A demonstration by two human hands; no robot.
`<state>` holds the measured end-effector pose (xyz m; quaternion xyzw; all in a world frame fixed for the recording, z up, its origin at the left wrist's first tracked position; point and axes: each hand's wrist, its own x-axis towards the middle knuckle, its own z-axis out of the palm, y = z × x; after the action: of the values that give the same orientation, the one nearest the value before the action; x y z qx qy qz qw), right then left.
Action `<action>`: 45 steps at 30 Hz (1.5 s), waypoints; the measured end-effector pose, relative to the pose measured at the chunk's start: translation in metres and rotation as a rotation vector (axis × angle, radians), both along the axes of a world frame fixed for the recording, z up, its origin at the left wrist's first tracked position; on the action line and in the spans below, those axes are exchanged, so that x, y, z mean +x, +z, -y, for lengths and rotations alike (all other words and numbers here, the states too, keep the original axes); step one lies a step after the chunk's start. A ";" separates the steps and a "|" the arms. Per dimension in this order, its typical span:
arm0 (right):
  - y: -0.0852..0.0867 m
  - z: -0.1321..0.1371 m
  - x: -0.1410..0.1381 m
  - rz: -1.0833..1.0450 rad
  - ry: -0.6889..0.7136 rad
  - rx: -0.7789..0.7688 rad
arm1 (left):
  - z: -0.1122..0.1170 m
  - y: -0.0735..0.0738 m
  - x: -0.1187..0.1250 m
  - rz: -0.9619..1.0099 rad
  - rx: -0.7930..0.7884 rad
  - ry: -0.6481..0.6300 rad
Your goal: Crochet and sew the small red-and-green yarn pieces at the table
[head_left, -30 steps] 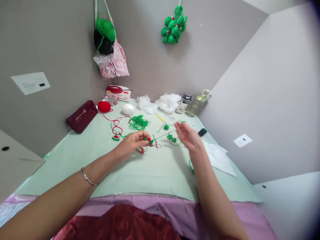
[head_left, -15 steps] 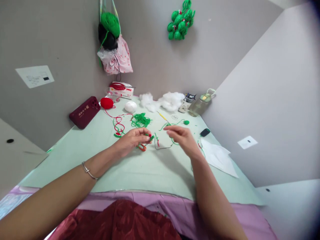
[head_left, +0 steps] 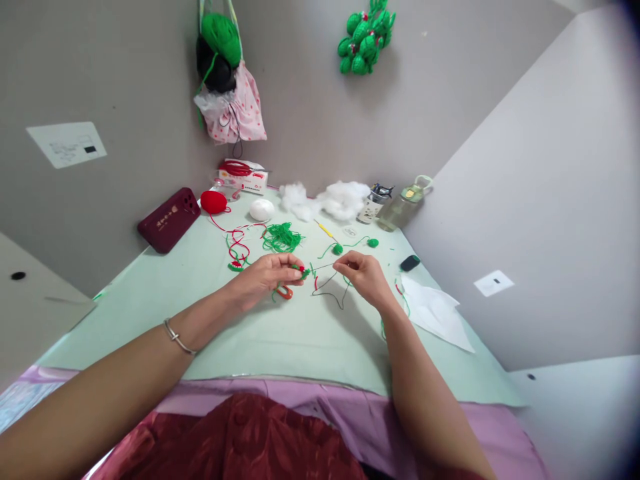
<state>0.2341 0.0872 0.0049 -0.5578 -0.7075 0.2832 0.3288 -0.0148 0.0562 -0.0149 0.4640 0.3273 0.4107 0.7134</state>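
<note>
My left hand (head_left: pixel 274 273) pinches a small green and red crochet piece (head_left: pixel 305 272), mostly covered by the fingers. From that piece a thin dark thread (head_left: pixel 323 267) runs taut to my right hand (head_left: pixel 357 268), whose thumb and fingertips are closed on it. Whether a needle is also between those fingers I cannot tell. A slack loop of dark thread hangs below, between the hands. Under my left hand lies a pair of orange-handled scissors (head_left: pixel 285 292), partly hidden. Green and red yarn snippets (head_left: pixel 315 283) are on the table just beyond the thread.
Behind the hands lie a green yarn tangle (head_left: pixel 283 237), a red yarn ball (head_left: pixel 215 202), white stuffing (head_left: pixel 344 201), a yellow-handled crochet hook (head_left: pixel 325 229) and small green balls (head_left: pixel 337 249). A phone (head_left: pixel 169 221) leans left; a bottle (head_left: pixel 404 207) and white sheets (head_left: pixel 435 310) are right.
My right hand has closed its fingers on the dark thread, which now stretches straight from the crochet piece. The slack loop has shifted. My left hand stays nearly still.
</note>
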 end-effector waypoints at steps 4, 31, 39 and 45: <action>-0.004 -0.002 0.001 0.140 -0.029 0.024 | 0.000 0.000 -0.001 0.018 -0.001 -0.004; 0.003 0.025 -0.039 -0.455 0.313 -0.380 | 0.011 -0.007 0.010 -0.241 0.453 0.208; 0.002 0.031 -0.035 -0.212 0.172 0.101 | 0.001 -0.008 0.007 -0.133 0.174 0.211; 0.004 0.042 -0.044 -0.044 0.104 0.413 | 0.001 -0.006 0.007 -0.118 0.138 0.233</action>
<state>0.1902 0.0448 0.0093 -0.4347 -0.7710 0.1610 0.4365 -0.0081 0.0547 -0.0209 0.4942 0.3914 0.4840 0.6069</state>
